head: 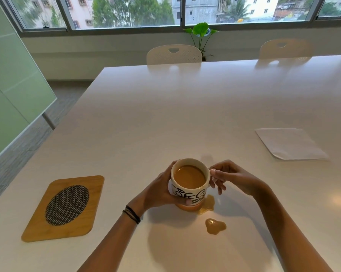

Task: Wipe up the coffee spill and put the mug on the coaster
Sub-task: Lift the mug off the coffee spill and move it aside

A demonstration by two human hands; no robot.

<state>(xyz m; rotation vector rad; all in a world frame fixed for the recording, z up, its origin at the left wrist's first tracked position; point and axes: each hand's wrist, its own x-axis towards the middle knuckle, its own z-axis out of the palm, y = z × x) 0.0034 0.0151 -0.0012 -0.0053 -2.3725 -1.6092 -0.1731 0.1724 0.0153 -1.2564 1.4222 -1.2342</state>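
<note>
A person sits at the near edge of the broad white table (165, 107), both hands on a white ceramic mug with black lettering (188, 185), which is nearly full of milky coffee. The left hand (161, 190) wraps the mug's left side, thumb across the lettered front; the right hand (229, 176) is closed lightly at the handle on the mug's right side, fingers curled, though the handle itself is mostly hidden behind them. The mug stands upright, its long axis vertical, handle pointing right, lettering facing the person.

Tan coffee has pooled at the mug's base on its near-right side (208, 205), and a separate small puddle (215, 226) lies just nearer. The rounded wooden coaster with an oval woven insert (64, 208) lies well to the left, its long side running near-to-far with a slight tilt. A folded white napkin (289, 144) rests far right, untouched.

The step in hand looks like moving the mug; whether it has left the table I cannot tell. Next it must travel left, kept level since it is so full, and settle on the oval. The wiping is not yet begun.
</note>
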